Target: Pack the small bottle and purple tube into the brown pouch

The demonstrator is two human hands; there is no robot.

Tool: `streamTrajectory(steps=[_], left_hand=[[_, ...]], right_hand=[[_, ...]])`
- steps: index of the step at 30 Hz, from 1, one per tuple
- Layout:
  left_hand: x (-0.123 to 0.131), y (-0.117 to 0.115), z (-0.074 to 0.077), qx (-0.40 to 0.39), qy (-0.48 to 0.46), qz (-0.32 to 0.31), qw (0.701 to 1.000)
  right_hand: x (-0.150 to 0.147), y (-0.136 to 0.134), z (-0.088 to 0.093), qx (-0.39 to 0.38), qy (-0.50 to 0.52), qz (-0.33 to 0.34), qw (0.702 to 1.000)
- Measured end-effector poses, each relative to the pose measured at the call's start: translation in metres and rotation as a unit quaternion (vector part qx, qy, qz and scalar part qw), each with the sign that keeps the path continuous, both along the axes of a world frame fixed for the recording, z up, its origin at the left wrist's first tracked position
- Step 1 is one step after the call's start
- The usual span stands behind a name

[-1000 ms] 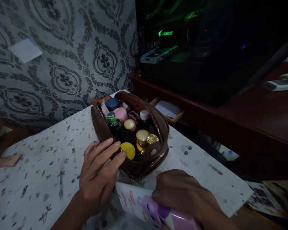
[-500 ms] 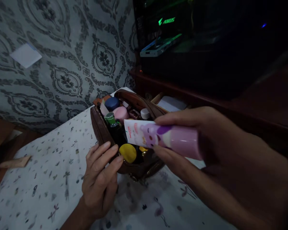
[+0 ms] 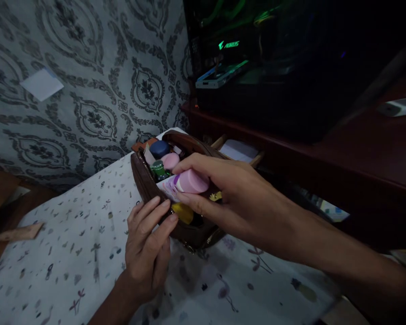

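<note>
An open brown leather pouch (image 3: 145, 183) stands on the patterned white cloth, packed with small bottles and jars: a blue cap (image 3: 159, 148), a pink cap (image 3: 170, 160), a green-topped bottle (image 3: 158, 169) and a yellow lid (image 3: 182, 212). My right hand (image 3: 230, 198) grips a pink and purple tube (image 3: 186, 183) and holds it over the pouch's opening, its printed end pointing down into the pouch. My left hand (image 3: 149, 246) rests against the pouch's near wall, fingers flat on the rim beside the yellow lid.
The white cloth (image 3: 64, 253) with small prints covers the table. A dark wooden desk (image 3: 325, 153) with a lit computer case (image 3: 257, 58) stands at the right. Patterned wallpaper (image 3: 88, 81) lies behind. A pale flat piece (image 3: 18, 231) lies at the far left.
My right hand lifted the tube from the cloth at the front and brought it to the pouch's opening, tipping its printed end downward. My left hand stayed on the pouch.
</note>
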State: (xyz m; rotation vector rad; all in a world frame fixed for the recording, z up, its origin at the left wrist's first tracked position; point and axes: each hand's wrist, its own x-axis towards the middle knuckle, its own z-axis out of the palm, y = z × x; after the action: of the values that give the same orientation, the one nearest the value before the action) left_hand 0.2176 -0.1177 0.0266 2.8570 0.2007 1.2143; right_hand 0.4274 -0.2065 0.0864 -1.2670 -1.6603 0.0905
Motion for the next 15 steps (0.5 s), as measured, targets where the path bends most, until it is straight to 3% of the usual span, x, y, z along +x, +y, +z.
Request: streamTrajectory(steps=[8,15], left_hand=[[0.001,0.0,-0.003,0.002,-0.006,-0.004,1.0],[0.002,0.001,-0.005,0.009,-0.014,-0.01,1.0]], right_hand=[[-0.006,0.014,-0.003,-0.045,-0.054,0.007,0.998],[-0.013,0.024,0.003,-0.143,-0.053,-0.06,0.986]])
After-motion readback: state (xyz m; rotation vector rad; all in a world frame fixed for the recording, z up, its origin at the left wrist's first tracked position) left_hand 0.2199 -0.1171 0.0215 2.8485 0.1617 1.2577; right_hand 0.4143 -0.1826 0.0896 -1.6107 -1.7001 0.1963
